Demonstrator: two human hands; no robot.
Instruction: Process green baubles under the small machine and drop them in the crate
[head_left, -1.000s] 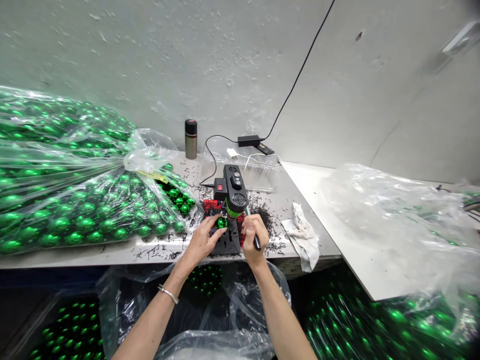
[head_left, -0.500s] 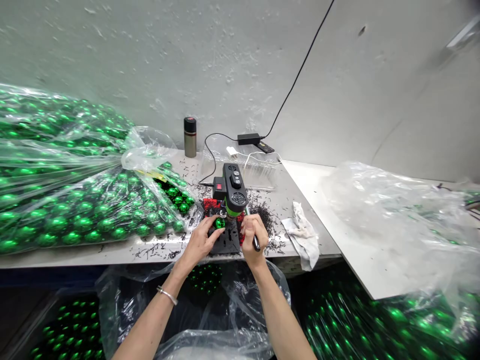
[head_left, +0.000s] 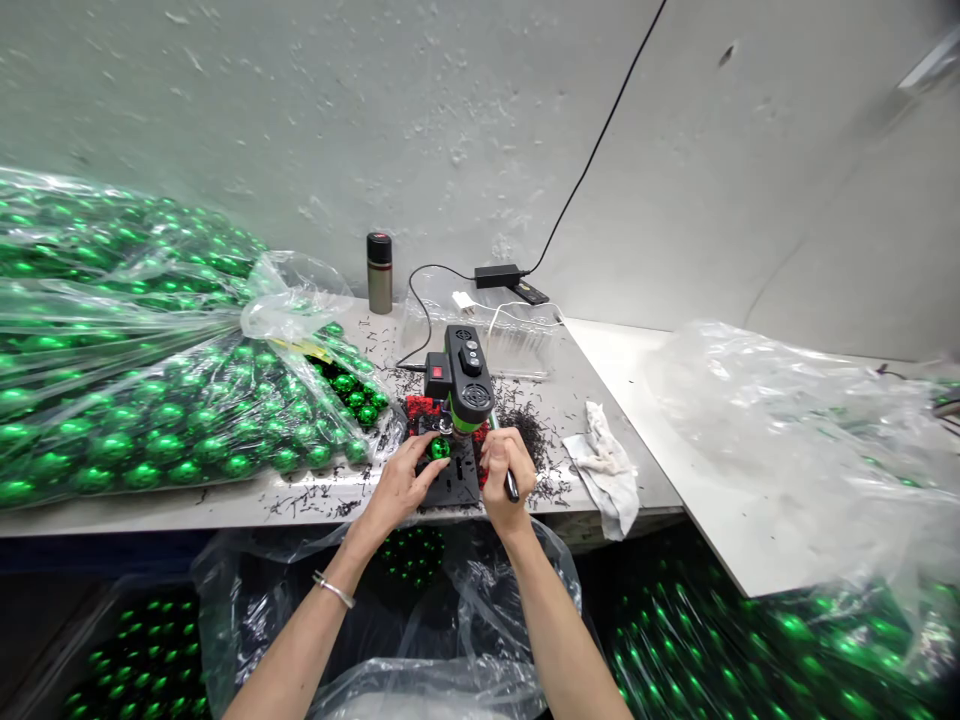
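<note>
A small black bench machine [head_left: 469, 385] with a green ring and a red switch stands at the table's front edge. Between the thumb and fingers of my left hand [head_left: 396, 487] is a shiny green ball [head_left: 439, 448], at the machine's head over its black base plate [head_left: 450, 488]. My right hand [head_left: 510, 476] is wrapped round the black lever handle [head_left: 512, 487] on the machine's right side. Red pieces and many thin black shavings [head_left: 525, 432] lie around the base.
Large clear bags of green balls [head_left: 150, 400] cover the table's left. Behind the machine are a flask [head_left: 380, 275], a clear tray [head_left: 525, 350] and a power adapter [head_left: 498, 276]. A cloth [head_left: 604, 470] lies right; an open plastic bag [head_left: 390, 640] hangs below the edge.
The thumb of my left hand has shifted slightly, and more of the green ball shows. My right hand stays closed on the handle.
</note>
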